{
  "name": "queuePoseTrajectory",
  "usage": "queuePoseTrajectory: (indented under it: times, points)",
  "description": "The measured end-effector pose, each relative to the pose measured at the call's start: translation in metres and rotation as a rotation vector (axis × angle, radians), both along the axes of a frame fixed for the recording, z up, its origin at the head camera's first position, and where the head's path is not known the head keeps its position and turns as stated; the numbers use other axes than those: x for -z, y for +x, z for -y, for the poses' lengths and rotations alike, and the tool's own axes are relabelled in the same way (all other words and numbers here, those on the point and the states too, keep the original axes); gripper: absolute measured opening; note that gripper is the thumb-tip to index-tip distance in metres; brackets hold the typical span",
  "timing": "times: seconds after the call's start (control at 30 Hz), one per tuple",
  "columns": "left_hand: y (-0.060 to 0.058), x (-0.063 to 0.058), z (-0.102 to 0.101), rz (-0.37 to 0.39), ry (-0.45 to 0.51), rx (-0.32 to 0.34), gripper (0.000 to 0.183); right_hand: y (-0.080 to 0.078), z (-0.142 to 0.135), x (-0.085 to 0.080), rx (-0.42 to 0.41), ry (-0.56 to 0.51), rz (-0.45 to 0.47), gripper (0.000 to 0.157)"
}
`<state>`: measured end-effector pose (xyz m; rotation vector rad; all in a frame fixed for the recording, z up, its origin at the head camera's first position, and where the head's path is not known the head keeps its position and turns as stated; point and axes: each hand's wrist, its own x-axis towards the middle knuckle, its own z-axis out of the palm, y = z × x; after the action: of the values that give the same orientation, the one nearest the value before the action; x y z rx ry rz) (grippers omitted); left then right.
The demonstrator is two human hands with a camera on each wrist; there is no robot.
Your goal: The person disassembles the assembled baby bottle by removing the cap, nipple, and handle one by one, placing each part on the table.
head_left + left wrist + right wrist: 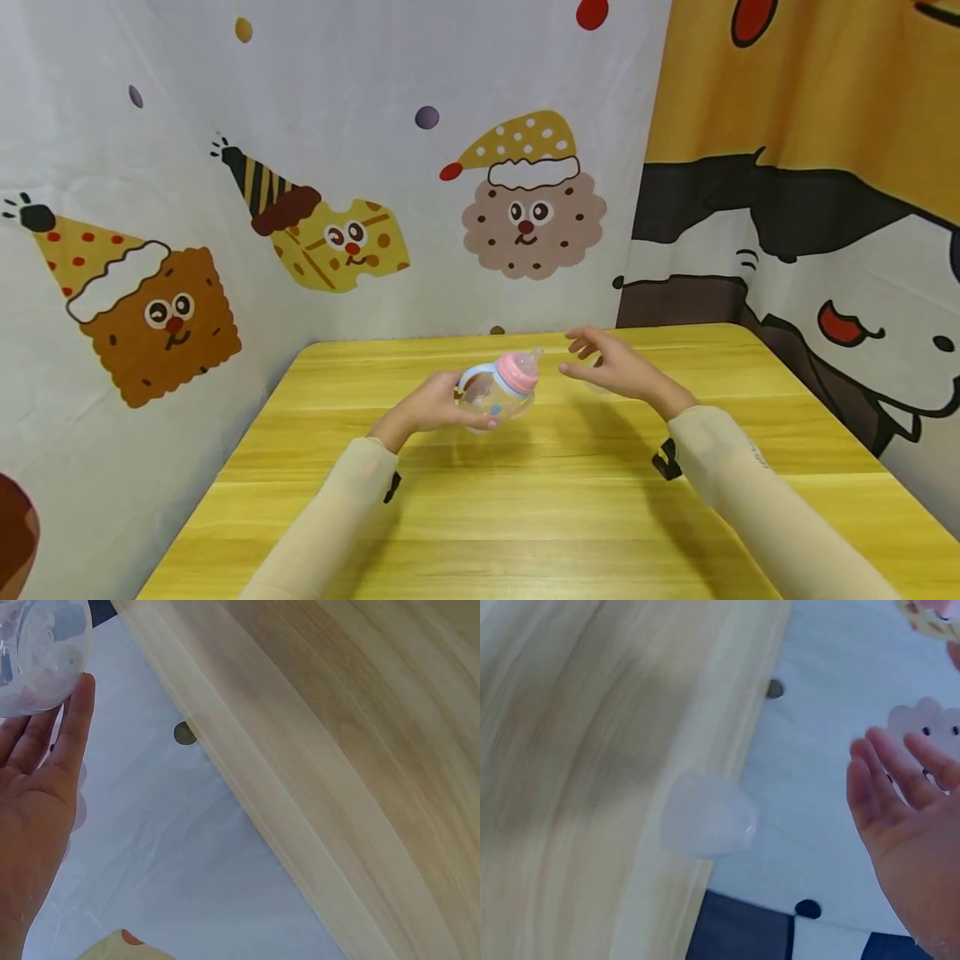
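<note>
My left hand [435, 404] grips a clear baby bottle [480, 394] with the thumb in front, above the table. The bottle tilts, its pink collar [516, 375] and clear nipple pointing up to the right; a pale blue handle arches on its left side. Only the bottle's clear base [56, 656] shows in the left wrist view, against the fingers. To the right, my right hand [615, 367] hovers apart from the bottle, fingers loosely bent and holding nothing. A translucent cap [705, 817] stands on the table near that hand, mostly hidden behind it in the head view.
The yellow wood-grain table [525, 517] extends under both arms. Behind its far edge hangs a white curtain [360, 100] printed with cartoon snacks; an orange and black patterned cloth [817, 108] hangs at the right.
</note>
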<state>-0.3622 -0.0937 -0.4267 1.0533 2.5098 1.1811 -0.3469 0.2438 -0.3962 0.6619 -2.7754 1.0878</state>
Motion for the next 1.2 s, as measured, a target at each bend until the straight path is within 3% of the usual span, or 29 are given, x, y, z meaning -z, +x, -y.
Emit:
queuePoseTrajectory:
  times: [0.2, 0.33, 0.57, 0.83, 1.2]
  points:
    - [0.001, 0.0, 0.0, -0.007, 0.004, -0.017, 0.067, 0.015, 0.022, -0.018, -0.123, -0.071, 0.113, 0.052]
    - [0.0, 0.001, 0.0, -0.016, 0.001, -0.017, 0.067, 0.018, 0.033, -0.023, -0.164, -0.084, 0.134, 0.048]
    - [0.001, 0.001, -0.003, -0.041, -0.026, -0.009, 0.067, 0.015, 0.041, -0.017, -0.172, -0.112, 0.165, 0.047]
    - [0.002, -0.002, -0.007, -0.01, -0.045, 0.005, 0.07, 0.016, 0.046, -0.012, -0.158, -0.1, 0.177, 0.052]
    - [0.002, -0.002, -0.011, -0.001, -0.042, 0.023, 0.065, 0.013, 0.053, -0.008, -0.138, -0.129, 0.18, 0.043]
